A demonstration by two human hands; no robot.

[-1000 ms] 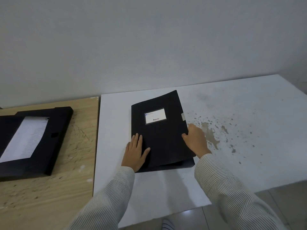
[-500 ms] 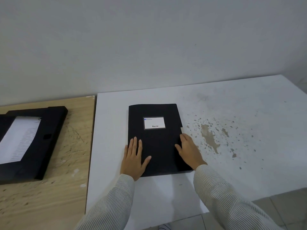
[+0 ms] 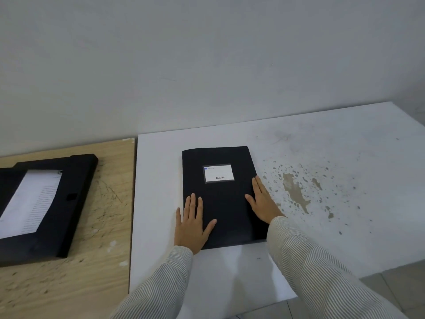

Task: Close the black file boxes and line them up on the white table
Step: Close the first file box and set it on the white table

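A closed black file box [image 3: 224, 203] with a white label [image 3: 218, 173] lies flat on the white table [image 3: 322, 238]. My left hand [image 3: 192, 223] rests flat, fingers spread, on its near left corner. My right hand [image 3: 264, 201] lies flat along its right edge. Neither hand grips anything. A second black file box [image 3: 66, 203] lies open on the wooden table [image 3: 99, 226] at the left, with a printed white sheet [image 3: 30, 203] inside it.
A plain grey wall [image 3: 207, 65] stands behind both tables. The white table has brownish stains [image 3: 296, 192] to the right of the closed box. Tiled floor [image 3: 395, 288] shows at the lower right, past the table's front edge.
The lid of the box on the white table came down and now lies flat. My right hand moved from the lid's edge to lie flat on the cover.
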